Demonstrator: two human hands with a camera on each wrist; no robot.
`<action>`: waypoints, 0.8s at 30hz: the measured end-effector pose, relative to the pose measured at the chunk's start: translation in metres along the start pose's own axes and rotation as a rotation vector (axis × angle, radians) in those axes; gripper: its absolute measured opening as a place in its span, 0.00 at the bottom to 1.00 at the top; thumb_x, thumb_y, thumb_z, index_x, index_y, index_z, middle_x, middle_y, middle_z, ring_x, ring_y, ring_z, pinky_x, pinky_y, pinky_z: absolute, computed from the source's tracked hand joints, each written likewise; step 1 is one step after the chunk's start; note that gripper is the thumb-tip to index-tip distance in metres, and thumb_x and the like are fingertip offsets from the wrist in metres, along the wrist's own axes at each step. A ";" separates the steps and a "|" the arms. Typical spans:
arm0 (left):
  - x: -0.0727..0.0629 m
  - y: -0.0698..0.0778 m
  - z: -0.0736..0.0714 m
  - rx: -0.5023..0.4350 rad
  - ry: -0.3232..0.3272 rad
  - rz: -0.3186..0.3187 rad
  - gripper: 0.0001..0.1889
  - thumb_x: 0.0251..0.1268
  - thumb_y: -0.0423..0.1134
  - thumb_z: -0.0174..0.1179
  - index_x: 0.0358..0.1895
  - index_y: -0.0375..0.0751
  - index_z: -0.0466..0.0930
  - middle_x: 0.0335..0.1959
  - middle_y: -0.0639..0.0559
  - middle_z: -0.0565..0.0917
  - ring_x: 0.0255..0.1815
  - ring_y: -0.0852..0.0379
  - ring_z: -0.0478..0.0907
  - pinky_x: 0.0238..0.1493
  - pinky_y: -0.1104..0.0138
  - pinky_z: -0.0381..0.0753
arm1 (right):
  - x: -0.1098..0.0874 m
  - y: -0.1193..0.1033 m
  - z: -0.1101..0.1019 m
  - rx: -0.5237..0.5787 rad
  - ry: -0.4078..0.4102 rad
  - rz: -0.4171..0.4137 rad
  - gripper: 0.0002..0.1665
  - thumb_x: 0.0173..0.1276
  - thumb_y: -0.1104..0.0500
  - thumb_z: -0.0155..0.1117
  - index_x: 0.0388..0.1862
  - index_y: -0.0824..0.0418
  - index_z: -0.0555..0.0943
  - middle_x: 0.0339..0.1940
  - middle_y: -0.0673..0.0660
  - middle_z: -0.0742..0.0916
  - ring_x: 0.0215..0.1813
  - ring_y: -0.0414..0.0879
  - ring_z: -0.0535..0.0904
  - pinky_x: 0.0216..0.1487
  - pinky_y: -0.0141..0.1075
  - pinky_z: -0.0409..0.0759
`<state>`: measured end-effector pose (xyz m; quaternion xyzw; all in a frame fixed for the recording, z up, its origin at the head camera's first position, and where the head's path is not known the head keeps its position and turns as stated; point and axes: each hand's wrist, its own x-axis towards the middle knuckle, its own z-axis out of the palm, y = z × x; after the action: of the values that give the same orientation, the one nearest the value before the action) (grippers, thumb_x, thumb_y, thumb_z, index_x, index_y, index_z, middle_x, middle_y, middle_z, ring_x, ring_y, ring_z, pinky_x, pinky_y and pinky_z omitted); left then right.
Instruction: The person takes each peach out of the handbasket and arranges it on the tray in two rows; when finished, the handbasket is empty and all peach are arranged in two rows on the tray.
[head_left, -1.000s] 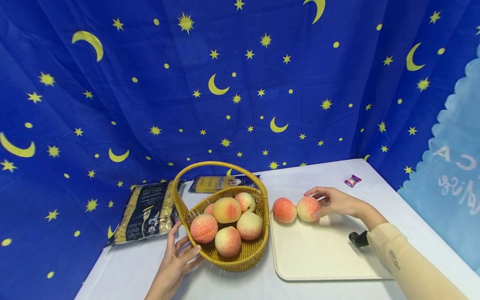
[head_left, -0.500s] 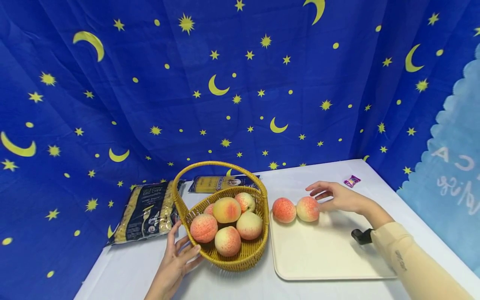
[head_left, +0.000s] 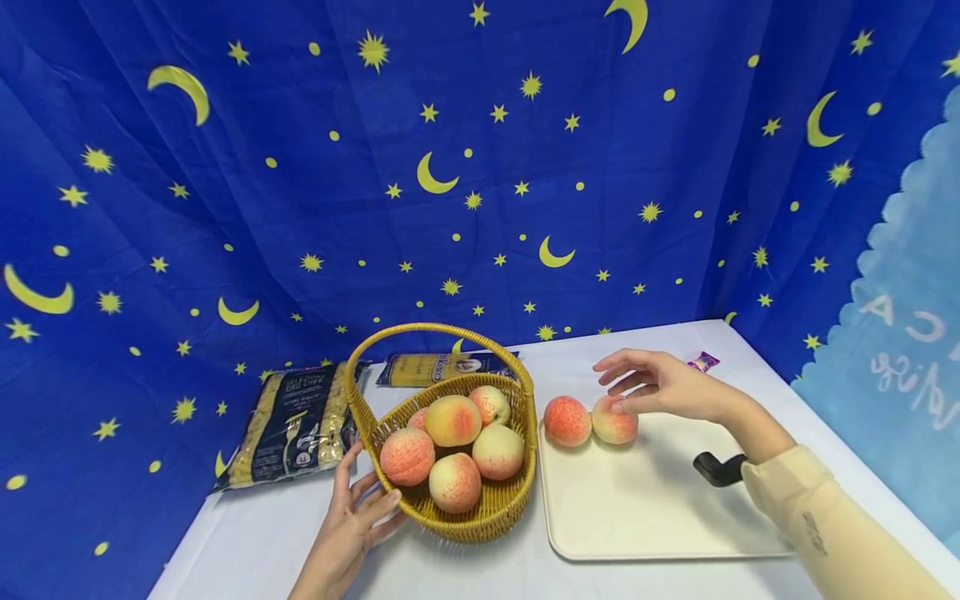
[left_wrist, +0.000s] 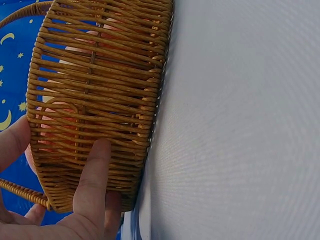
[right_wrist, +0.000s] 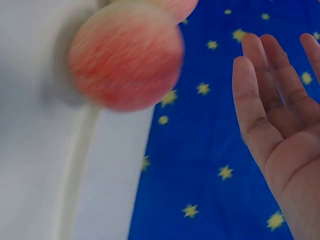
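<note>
A golden wicker basket [head_left: 480, 527] with an arched handle holds several peaches [head_left: 455, 483]. My left hand [head_left: 352, 512] rests against its left side; in the left wrist view the fingers [left_wrist: 91, 180] touch the woven wall. Two peaches sit side by side at the far left corner of a cream tray [head_left: 652, 517]: a redder one [head_left: 567, 421] and a paler one [head_left: 615, 422]. Above and behind the paler peach hovers my right hand [head_left: 660, 385], its fingers loosely extended and holding nothing. The right wrist view shows that hand apart from the nearest peach [right_wrist: 127, 60].
A black handle-like piece [head_left: 718, 469] lies on the tray beside my right sleeve, partly hidden. Behind the basket are a dark pasta bag [head_left: 296, 425] and a yellow-and-blue pasta packet [head_left: 427, 368]. A purple-wrapped candy [head_left: 703, 361] lies at the back right. Starry blue cloth [head_left: 480, 250] encloses the table.
My right hand has let go of the paler peach, drawn back a little, then risen above it. The left hand and the basket stay in place.
</note>
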<state>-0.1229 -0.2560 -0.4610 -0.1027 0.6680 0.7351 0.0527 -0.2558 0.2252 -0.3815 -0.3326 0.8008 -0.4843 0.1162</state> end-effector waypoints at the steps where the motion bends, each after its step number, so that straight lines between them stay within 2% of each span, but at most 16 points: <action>1: 0.000 0.000 0.000 0.000 -0.001 0.000 0.55 0.75 0.32 0.66 0.86 0.69 0.32 0.83 0.28 0.53 0.77 0.37 0.69 0.65 0.48 0.89 | 0.000 -0.005 0.002 0.001 -0.009 -0.008 0.32 0.71 0.62 0.76 0.71 0.65 0.77 0.62 0.69 0.87 0.61 0.67 0.87 0.60 0.34 0.91; 4: 0.000 0.000 0.000 0.000 -0.006 0.006 0.55 0.75 0.33 0.65 0.86 0.68 0.32 0.83 0.27 0.53 0.78 0.36 0.68 0.66 0.48 0.89 | 0.000 -0.019 0.007 -0.010 -0.035 -0.025 0.31 0.73 0.61 0.75 0.72 0.63 0.77 0.63 0.69 0.87 0.61 0.65 0.88 0.60 0.35 0.91; 10: -0.001 0.000 0.000 0.001 -0.005 0.005 0.55 0.74 0.33 0.66 0.86 0.70 0.33 0.83 0.28 0.53 0.77 0.38 0.69 0.66 0.49 0.89 | 0.001 -0.044 0.023 0.000 -0.114 -0.101 0.29 0.74 0.62 0.73 0.71 0.64 0.78 0.65 0.71 0.86 0.61 0.48 0.89 0.63 0.37 0.90; 17: -0.001 0.000 -0.001 0.002 -0.011 0.011 0.56 0.75 0.33 0.66 0.87 0.69 0.32 0.83 0.28 0.54 0.77 0.38 0.70 0.66 0.49 0.88 | 0.005 -0.073 0.051 0.051 -0.194 -0.132 0.25 0.76 0.61 0.71 0.70 0.60 0.80 0.67 0.64 0.86 0.64 0.55 0.87 0.66 0.41 0.89; 24: 0.000 -0.001 -0.001 0.002 -0.013 0.012 0.56 0.75 0.34 0.66 0.87 0.70 0.31 0.83 0.28 0.53 0.77 0.39 0.70 0.66 0.49 0.89 | 0.014 -0.091 0.078 -0.003 -0.199 -0.156 0.28 0.76 0.55 0.73 0.72 0.53 0.80 0.68 0.55 0.86 0.67 0.48 0.86 0.69 0.42 0.88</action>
<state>-0.1224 -0.2568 -0.4617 -0.0938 0.6691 0.7354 0.0527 -0.1884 0.1335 -0.3411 -0.4405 0.7578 -0.4552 0.1562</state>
